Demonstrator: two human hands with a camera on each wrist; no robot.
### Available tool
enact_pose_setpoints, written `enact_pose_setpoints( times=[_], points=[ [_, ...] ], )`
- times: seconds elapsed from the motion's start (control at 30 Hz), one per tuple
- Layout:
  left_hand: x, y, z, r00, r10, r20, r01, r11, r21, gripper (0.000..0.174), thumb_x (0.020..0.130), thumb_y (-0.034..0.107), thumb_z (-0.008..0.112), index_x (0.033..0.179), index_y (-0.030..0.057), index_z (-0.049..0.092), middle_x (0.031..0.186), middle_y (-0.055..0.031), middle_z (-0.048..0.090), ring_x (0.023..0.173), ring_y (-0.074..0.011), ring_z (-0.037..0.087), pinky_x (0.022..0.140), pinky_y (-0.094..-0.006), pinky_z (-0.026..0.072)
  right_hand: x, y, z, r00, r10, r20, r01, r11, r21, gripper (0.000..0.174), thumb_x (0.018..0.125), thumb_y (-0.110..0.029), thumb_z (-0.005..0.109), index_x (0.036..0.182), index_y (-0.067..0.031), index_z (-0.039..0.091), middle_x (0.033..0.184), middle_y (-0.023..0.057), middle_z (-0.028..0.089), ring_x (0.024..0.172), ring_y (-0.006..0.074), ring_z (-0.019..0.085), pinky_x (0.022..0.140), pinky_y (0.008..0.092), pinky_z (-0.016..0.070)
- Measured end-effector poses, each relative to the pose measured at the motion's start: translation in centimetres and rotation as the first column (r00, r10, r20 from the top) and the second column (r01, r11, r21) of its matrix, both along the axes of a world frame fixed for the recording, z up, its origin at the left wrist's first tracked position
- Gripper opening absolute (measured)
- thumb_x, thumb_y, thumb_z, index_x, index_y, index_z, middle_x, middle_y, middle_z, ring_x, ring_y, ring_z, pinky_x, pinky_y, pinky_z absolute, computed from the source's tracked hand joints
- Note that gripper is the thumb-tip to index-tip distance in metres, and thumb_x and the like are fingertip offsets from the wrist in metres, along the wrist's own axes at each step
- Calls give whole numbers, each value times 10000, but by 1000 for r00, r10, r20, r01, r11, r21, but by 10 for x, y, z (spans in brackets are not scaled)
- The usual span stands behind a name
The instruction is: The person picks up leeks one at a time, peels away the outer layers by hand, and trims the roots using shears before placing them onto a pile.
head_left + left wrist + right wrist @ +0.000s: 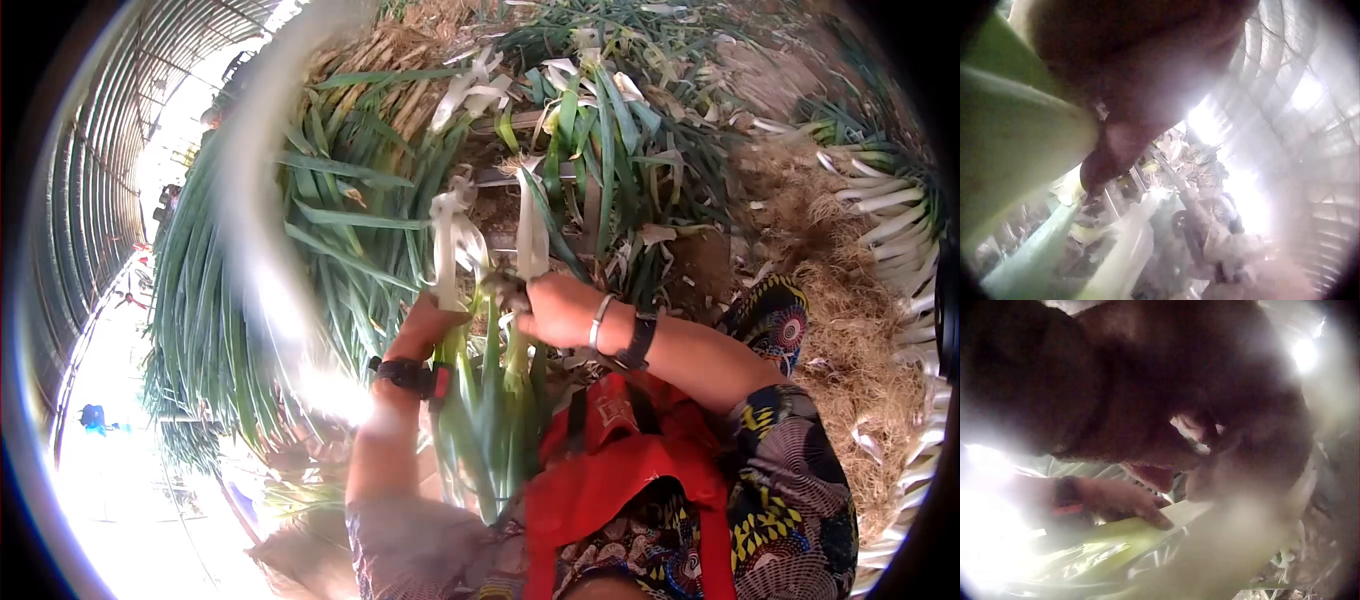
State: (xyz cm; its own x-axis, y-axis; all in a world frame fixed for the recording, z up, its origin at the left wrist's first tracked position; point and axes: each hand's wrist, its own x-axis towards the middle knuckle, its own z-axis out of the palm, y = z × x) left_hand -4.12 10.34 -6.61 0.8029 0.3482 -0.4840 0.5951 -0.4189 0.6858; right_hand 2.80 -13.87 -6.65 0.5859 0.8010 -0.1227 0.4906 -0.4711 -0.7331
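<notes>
My left hand [430, 325] grips a long green onion [444, 255] just below its white part, the root end pointing away from me. Peeled pale skin [470, 240] hangs beside that stalk. A second green onion [531, 235] stands next to it, roots up, and my right hand [565, 310] holds it with curled fingers. Green leaves [480, 420] of the held onions trail down toward my lap. From the right wrist, the left hand [1125, 503] shows with its fingers on a pale yellow-green stalk [1116, 540]. The left wrist view has broad stalks [1016, 137] close beside the dark hand.
A big heap of green onions [215, 270] lies at left, with more onions [600, 150] and loose skins ahead. At right, a row of white-stemmed onions [895, 210] borders a pile of dry roots [850, 320]. A red bag [630, 440] rests on my lap.
</notes>
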Motion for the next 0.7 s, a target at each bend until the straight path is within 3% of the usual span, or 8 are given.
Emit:
enact_pose_setpoints(
  times=[0.17,0.27,0.33,0.4,0.47,0.57,0.6,0.7],
  points=[
    [-11,-12,-3,999,55,-4,-55,998,-13,437,787,243,746,1076,-30,565,871,-91,607,741,-176,579,662,-312,470,17,-11,-6,974,-225,-29,223,972,-72,327,831,-263,595,813,58,659,839,240,654,818,384,651,779,438,517],
    [-10,-32,-2,998,62,-7,-62,994,-95,415,834,285,688,1101,-11,576,857,-73,611,733,-163,572,648,-320,465,14,-28,-20,983,-94,156,112,987,-111,308,836,-251,599,835,51,664,850,234,658,811,366,658,773,432,521],
    [-2,-44,-5,1000,18,11,-16,990,-143,423,831,276,686,1111,-21,572,852,-75,615,729,-162,570,646,-319,465,23,-31,-17,982,-160,103,175,973,-153,289,833,-245,606,848,34,678,863,225,662,809,369,655,764,426,522],
    [4,-43,-41,999,-2,42,2,1000,8,443,784,212,717,1109,-47,564,905,-119,644,786,-175,607,680,-322,495,39,-28,-29,936,-334,113,346,931,-112,281,832,-246,608,855,24,683,863,210,667,812,365,655,763,416,523],
    [9,-48,-68,995,-3,101,-2,999,47,459,763,178,723,1122,-59,562,929,-129,648,803,-187,618,695,-325,503,45,-27,-40,939,-326,108,338,931,-134,281,830,-246,611,917,13,679,909,197,664,843,344,661,770,415,527],
    [15,-52,-88,995,0,96,15,988,-153,430,770,143,695,1143,-35,575,949,-107,650,806,-200,620,704,-327,509,19,-37,-33,982,-161,98,175,972,-154,290,828,-236,613,980,5,665,962,198,649,871,327,662,779,423,530],
    [17,-54,-92,995,13,102,12,971,-237,424,773,137,689,1146,-29,577,953,-101,651,806,-201,621,704,-328,511,13,-33,-34,952,-211,223,249,956,-156,302,819,-253,626,951,15,671,934,215,654,850,336,662,771,418,530],
    [18,-57,-92,993,9,120,33,940,-339,401,795,114,681,1160,-15,577,972,-99,653,801,-202,626,698,-327,518,37,-23,-38,952,-275,135,294,944,-148,311,819,-271,632,902,24,682,898,226,662,818,352,660,753,416,529]
  ],
)
